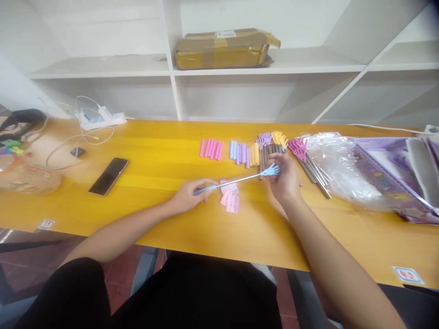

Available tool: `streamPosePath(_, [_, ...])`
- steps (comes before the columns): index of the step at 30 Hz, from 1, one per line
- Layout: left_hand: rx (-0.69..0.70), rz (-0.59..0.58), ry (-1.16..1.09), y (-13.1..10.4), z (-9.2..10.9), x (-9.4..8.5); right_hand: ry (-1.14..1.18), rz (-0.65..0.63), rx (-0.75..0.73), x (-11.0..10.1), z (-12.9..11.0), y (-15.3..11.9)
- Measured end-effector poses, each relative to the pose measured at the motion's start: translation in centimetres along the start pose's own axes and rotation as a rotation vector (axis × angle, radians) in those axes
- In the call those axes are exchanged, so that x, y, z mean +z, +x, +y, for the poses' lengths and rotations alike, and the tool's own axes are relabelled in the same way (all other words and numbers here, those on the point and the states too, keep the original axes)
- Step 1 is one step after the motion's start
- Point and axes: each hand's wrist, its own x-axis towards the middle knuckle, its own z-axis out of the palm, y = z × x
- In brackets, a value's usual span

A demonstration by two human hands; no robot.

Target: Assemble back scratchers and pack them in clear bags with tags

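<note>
A back scratcher [242, 178] with a metal rod, a light blue grip and a light blue hand-shaped head spans the space between my hands. My left hand [190, 196] is closed round its grip. At the other end, my right hand [285, 178] has its fingers curled at the head, partly out of sight. Small pink cards [232, 201] lie on the table below the rod. Beyond it are rows of pink grips [211, 149], blue, purple and yellow grips [245, 154], and metal rods with purple heads [264, 139], yellow heads [280, 138] and magenta heads [297, 148].
To the right lie clear plastic bags [343, 169] and a purple box [384, 169]. A phone [109, 176], a power strip [104, 120] with cables and an orange-tinted container [29, 176] are on the left. Behind the table [154, 155], a taped carton [224, 49] sits on a white shelf.
</note>
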Motion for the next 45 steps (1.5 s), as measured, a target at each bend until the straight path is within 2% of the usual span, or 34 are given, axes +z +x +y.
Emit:
streamPosePath(2, [0.022, -0.016, 0.114, -0.1, 0.2, 0.0, -0.152, 0.014, -0.045, -0.1, 0.2, 0.0])
streamPosePath(5, [0.093, -0.018, 0.276, -0.3, 0.3, 0.2, -0.288, -0.06, -0.109, 0.0, 0.5, -0.3])
streamPosePath(10, [0.195, 0.016, 0.407, -0.7, 0.1, 0.3, -0.358, -0.12, -0.191, 0.2, 0.6, -0.9])
streamPosePath(15, [0.261, 0.015, 0.497, -1.3, 0.1, 0.5, -0.368, -0.155, -0.18, 0.1, 0.6, -1.2])
streamPosePath(22, [0.338, 0.095, 0.535, -1.5, -0.3, 0.7, -0.317, -0.195, -0.187, 0.3, 0.7, -1.9])
streamPosePath(31, [0.428, 0.126, 0.568, -2.1, -0.2, 1.3, -0.261, -0.341, -0.133, 1.8, 1.8, -4.7])
streamPosePath(37, [0.431, 0.126, 0.532, -2.5, -0.1, 2.0, -0.188, -0.406, -0.091, 3.3, 2.7, -7.1])
streamPosePath(41, [0.44, 0.108, 0.521, -2.6, -0.5, 2.3, -0.215, -0.411, -0.053, 4.0, 2.6, -8.2])
streamPosePath(45, [0.391, 0.089, 0.503, -2.8, -0.8, 2.6, -0.262, -0.419, 0.009, 4.7, 2.2, -9.0])
